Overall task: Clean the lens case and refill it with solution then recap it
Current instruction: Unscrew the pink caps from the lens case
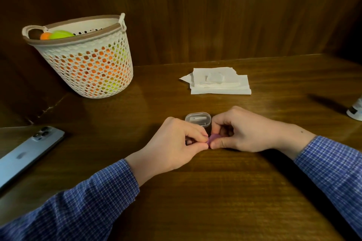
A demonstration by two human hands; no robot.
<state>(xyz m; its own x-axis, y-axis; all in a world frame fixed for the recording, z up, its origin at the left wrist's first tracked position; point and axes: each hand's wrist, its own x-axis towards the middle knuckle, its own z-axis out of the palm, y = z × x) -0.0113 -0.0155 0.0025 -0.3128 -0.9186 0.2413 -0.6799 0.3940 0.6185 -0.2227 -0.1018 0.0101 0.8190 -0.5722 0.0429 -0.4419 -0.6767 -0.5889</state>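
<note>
Head view: both hands meet at frame centre on the worktop (215, 191), working a small purple item, likely the lens case (213, 138) or one of its caps; too little shows to tell which.

Left hand (176, 143): fingers curled, thumb and forefinger tips pinching the purple piece from 9 o'clock. Right hand (241, 131): fingers curled, thumb low and forefinger over the top, gripping the same piece from 3 o'clock. Only a sliver of purple shows between the fingertips; the rest is hidden.

Step, my read: opening or closing a cap, with opposed pinch grips that look like a twist. Cannot tell direction. No solution visible at the case, tissue looks unused, so probably early: uncapping before cleaning.

Next move needs: one hand to steady the case body, the other to turn the cap and lift it off, then set it down somewhere findable. Small part, so slip risk.

Around the hands:
- clear plastic box (198, 119), just beyond the fingertips at 12 o'clock, touching or nearly touching the right hand's knuckles
- folded tissues (219, 82) further out, 12 to 1 o'clock, well apart
- white bottle (356, 110), likely the solution, cut off by the frame edge at 3 o'clock
- phone (27, 154) at 9 o'clock
- perforated basket (88, 60) at 10 o'clock, not involved
</note>
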